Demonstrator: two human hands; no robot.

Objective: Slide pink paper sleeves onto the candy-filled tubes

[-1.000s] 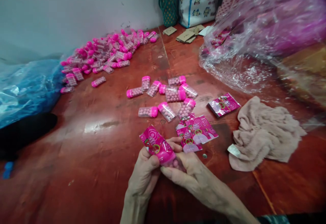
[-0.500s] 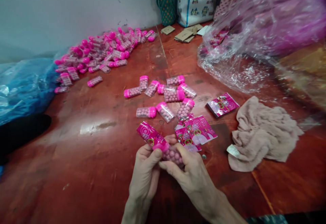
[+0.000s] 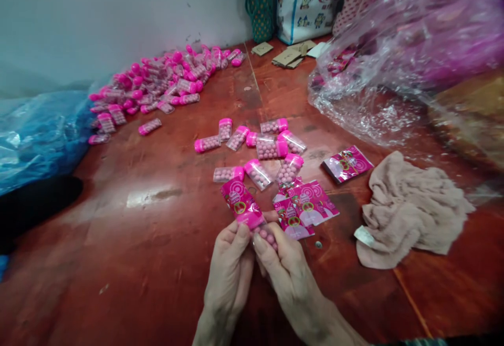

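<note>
Close in front of me, a clear bottle of pink balls [image 3: 268,237] is in my right hand [image 3: 289,267], thumb and fingers wrapped round its lower end. A pink printed sleeve [image 3: 241,202] surrounds its upper end, and the cap is hidden. My left hand [image 3: 230,262] pinches the sleeve's lower edge where it meets the bottle. Just beyond my right fingers lie several loose flat sleeves [image 3: 311,204]. Past the hands rests a loose group of pink-capped bottles [image 3: 270,149], most on their sides.
A banded stack of sleeves [image 3: 347,164] lies beside a crumpled cloth [image 3: 413,209] on the right. Clear plastic wrapping [image 3: 362,99] spreads behind them. At back left is a heap of capped bottles [image 3: 157,81] near a blue plastic bag [image 3: 43,136]. Cardboard pieces [image 3: 289,56] lie before several bags.
The printed sleeve has moved further down over the bottle, covering the cap and leaving less of the balls showing. Both hands stay close together. The view has shifted slightly.
</note>
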